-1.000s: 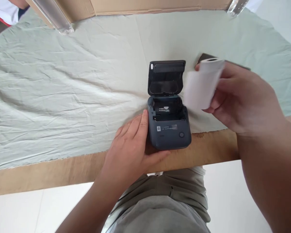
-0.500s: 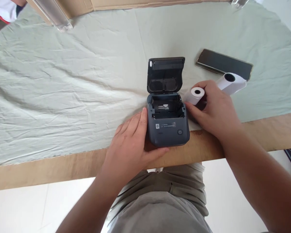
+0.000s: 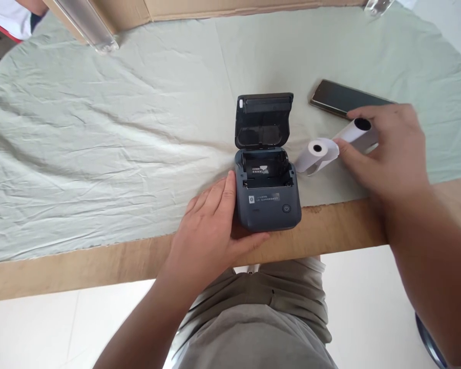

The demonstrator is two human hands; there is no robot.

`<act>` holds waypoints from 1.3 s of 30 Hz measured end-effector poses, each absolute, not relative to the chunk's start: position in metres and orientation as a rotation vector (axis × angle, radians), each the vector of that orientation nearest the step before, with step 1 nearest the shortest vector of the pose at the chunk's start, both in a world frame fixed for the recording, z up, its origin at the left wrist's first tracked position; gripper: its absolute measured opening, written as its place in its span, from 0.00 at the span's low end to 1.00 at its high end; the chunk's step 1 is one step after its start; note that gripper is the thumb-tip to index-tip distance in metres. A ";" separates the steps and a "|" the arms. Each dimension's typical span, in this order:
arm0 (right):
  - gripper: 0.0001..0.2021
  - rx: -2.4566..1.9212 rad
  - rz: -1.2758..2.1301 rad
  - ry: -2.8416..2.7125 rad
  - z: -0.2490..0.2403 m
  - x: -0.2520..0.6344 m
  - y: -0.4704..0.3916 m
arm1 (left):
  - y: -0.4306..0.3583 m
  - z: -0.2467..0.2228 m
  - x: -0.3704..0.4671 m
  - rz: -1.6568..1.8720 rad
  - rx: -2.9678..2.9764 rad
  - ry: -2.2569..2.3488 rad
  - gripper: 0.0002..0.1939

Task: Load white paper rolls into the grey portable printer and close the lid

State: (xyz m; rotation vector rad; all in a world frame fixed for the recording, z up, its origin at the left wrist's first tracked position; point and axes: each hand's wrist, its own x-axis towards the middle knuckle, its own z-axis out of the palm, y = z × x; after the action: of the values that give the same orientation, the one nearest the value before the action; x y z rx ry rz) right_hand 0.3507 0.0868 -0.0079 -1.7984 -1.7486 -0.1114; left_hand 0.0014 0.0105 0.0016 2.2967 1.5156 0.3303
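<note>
A dark blue-grey portable label printer [image 3: 269, 210] rests at the table's front edge with its lid [image 3: 263, 120] raised and its paper bay exposed. My left hand [image 3: 209, 220] grips it, fingers along the left side and thumb at the front edge. Just right of the printer is a small white paper roll [image 3: 309, 156] with a loose paper end. Beside that, my right hand [image 3: 392, 143], somewhat blurred, has thumb and fingers around a second paper roll [image 3: 353, 134] with a wider dark core. The palm hides part of that roll.
A dark phone [image 3: 341, 97] lies behind the rolls, partly covered by my right hand. Pale green cloth [image 3: 138, 128] covers the tabletop, leaving a wooden front edge [image 3: 100, 266]. Cardboard [image 3: 234, 9] and a clear plastic post [image 3: 86, 25] stand at the back. Part of another person shows at top left.
My right hand has let go of the small roll and moved right to the wider-core roll. The small roll's paper end now hangs loose. My left hand stays on the printer.
</note>
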 end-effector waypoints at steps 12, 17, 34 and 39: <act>0.33 -1.688 -0.012 -1.520 -0.015 0.348 0.085 | 0.009 -0.001 0.003 0.373 2.320 1.520 0.57; 0.17 -1.349 -0.038 -1.546 0.008 0.327 0.072 | 0.011 0.003 0.004 0.325 2.306 1.509 0.56; 0.13 -1.522 0.098 -2.433 0.053 0.236 0.070 | 0.012 0.002 0.003 0.350 2.308 1.491 0.58; 0.09 -1.591 0.171 -2.481 0.053 0.236 0.074 | 0.012 -0.001 0.001 0.372 2.333 1.474 0.58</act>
State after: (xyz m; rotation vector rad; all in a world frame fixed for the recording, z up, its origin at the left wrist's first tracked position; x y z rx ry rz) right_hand 0.2360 0.0740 0.0533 -1.5911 -2.4809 0.1712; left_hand 0.0008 0.0117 -0.0007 2.3334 1.4738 0.3719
